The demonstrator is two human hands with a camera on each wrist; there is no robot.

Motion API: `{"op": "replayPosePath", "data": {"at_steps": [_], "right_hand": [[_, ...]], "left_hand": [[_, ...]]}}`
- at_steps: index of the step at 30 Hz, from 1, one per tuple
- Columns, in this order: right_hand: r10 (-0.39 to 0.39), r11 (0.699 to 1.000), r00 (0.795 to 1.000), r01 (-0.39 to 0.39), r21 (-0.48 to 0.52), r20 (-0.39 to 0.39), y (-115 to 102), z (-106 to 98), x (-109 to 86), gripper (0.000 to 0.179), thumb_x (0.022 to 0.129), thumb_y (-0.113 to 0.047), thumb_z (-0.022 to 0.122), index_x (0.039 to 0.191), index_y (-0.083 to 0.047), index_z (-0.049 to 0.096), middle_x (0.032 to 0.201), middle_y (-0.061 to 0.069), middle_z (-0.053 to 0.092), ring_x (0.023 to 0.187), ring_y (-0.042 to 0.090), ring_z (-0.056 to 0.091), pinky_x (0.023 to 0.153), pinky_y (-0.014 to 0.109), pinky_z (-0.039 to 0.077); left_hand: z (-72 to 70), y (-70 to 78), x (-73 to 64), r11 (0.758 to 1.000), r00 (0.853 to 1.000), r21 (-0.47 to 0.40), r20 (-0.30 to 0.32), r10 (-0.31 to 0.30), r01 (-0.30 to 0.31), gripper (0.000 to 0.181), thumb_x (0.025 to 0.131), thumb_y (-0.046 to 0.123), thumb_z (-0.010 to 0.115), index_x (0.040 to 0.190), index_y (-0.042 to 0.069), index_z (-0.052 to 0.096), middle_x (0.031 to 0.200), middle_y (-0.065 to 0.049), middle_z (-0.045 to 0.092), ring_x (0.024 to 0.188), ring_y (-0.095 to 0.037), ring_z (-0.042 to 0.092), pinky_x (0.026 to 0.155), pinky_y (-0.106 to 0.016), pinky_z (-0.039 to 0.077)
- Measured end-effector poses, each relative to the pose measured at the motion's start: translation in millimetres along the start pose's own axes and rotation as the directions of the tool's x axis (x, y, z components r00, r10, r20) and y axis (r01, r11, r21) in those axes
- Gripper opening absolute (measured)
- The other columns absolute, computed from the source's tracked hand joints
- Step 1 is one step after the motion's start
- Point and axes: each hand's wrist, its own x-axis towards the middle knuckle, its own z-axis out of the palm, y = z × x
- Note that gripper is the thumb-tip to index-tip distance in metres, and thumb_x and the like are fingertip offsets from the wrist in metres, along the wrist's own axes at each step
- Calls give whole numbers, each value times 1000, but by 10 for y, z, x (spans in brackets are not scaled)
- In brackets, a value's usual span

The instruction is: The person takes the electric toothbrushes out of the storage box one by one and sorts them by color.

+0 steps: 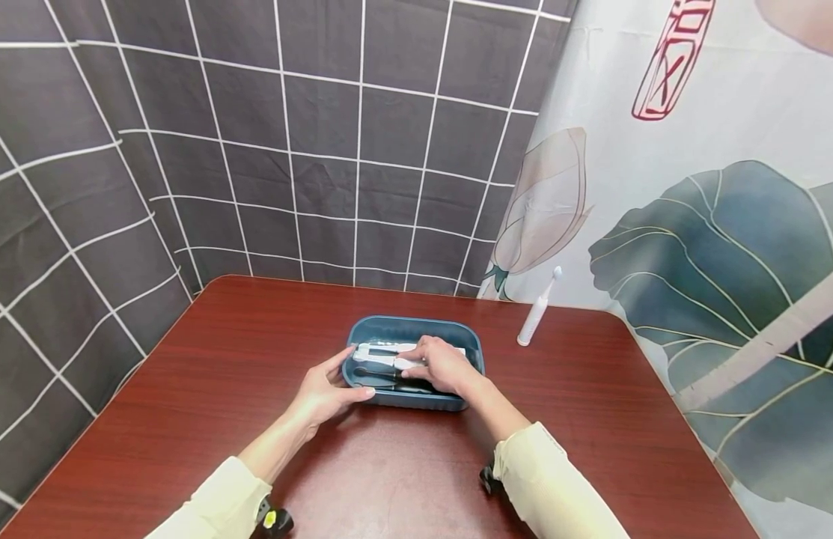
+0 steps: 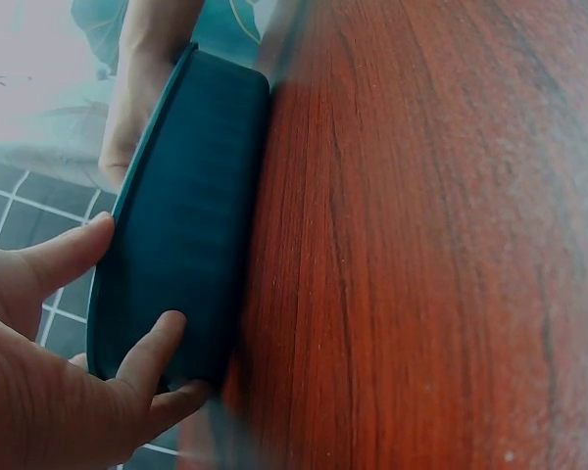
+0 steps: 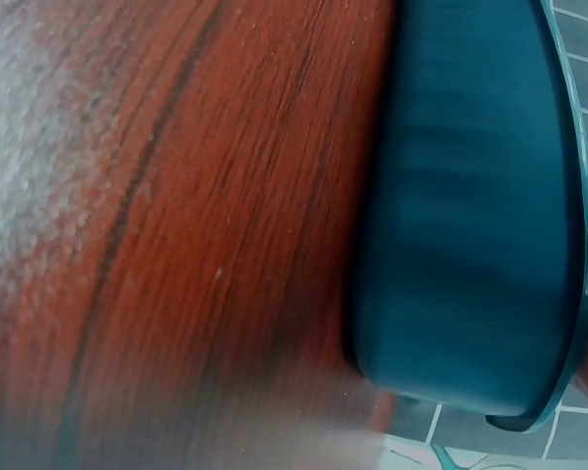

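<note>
A blue plastic bin (image 1: pixel 416 400) stands on the table, holding white electric toothbrushes and dark slender items (image 1: pixel 376 373). My left hand (image 1: pixel 325 389) holds the bin's left end, its thumb at the near rim and its fingers spread on the outer wall, as the left wrist view also shows. Reaching over the near rim, my right hand (image 1: pixel 446 367) pinches a white electric toothbrush (image 1: pixel 384 361) that lies lengthwise inside. Another white toothbrush (image 1: pixel 394 347) lies behind it, partly covered by the hand. In the right wrist view the bin wall (image 3: pixel 470 225) hides my right fingers.
A white electric toothbrush (image 1: pixel 534 318) stands upright on the reddish-brown table (image 1: pixel 254 337), to the right of the bin near the back edge. A dark grid-patterned cloth (image 1: pixel 322 150) hangs behind the table, and a floral curtain (image 1: pixel 611 150) on the right.
</note>
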Motion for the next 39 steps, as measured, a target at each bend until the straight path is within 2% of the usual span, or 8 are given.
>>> {"op": "replayPosePath", "data": {"at_steps": [7,11,14,17,23,29,35,39], "right_hand": [[6,1000,997,-5,3,-82,54,-76,-36,36,99,-36,64,132,-22,68,101,-2,61,92,15,58,74,36,49],[-20,999,990,24,24,-141,76,-149,-43,31,100,-33,63,127,-19,70,95,-1,62,87,16,58,72,36,49],[-28,998,979,38,47,-200,106,-203,-59,21,100,-29,64,116,-18,73,86,-3,59,79,15,55,67,34,46],[-50,995,959,74,74,-281,151,-254,-88,16,99,-23,66,111,-15,73,84,-2,59,75,16,54,65,34,46],[-75,971,891,167,169,-449,253,-377,-176,23,96,-11,69,117,-3,68,99,7,66,86,22,61,75,39,54],[38,922,815,194,334,-578,326,-545,-299,22,96,-5,68,116,1,64,99,13,68,81,22,66,71,27,56],[138,897,719,200,393,-681,393,-777,-491,23,95,4,65,116,11,61,99,22,67,81,10,62,74,13,51],[209,888,659,180,422,-722,334,-991,-701,20,94,8,63,112,15,60,92,17,65,78,6,59,69,13,51]], "left_hand": [[-4,10,-12,1000,1000,-14,8,9,-9,91,73,10,92,152,16,47,145,-22,51,132,-35,51,86,-31,55],[-11,8,-17,1000,1000,-24,13,9,-8,92,73,9,91,152,15,46,145,-22,51,132,-36,52,85,-32,56],[-14,0,-18,1000,1000,-25,12,11,-11,92,73,9,91,152,15,46,146,-21,50,132,-36,51,85,-33,56],[-13,-6,-13,1000,1000,-22,11,12,-12,91,73,10,91,152,15,46,146,-21,50,132,-36,51,85,-34,56],[-12,-9,2,1000,1000,-18,16,23,-23,91,73,11,91,152,15,46,148,-20,48,135,-35,48,94,-37,52],[-22,-16,8,999,999,-12,18,44,-44,91,73,10,91,152,13,45,148,-21,48,134,-36,48,100,-42,48],[-25,-20,7,999,999,-13,16,36,-35,91,73,10,91,152,13,46,147,-21,48,135,-36,48,99,-41,49],[-26,-17,7,999,999,-32,20,30,-30,91,73,8,91,152,13,45,147,-21,48,135,-36,47,96,-40,51]]}}
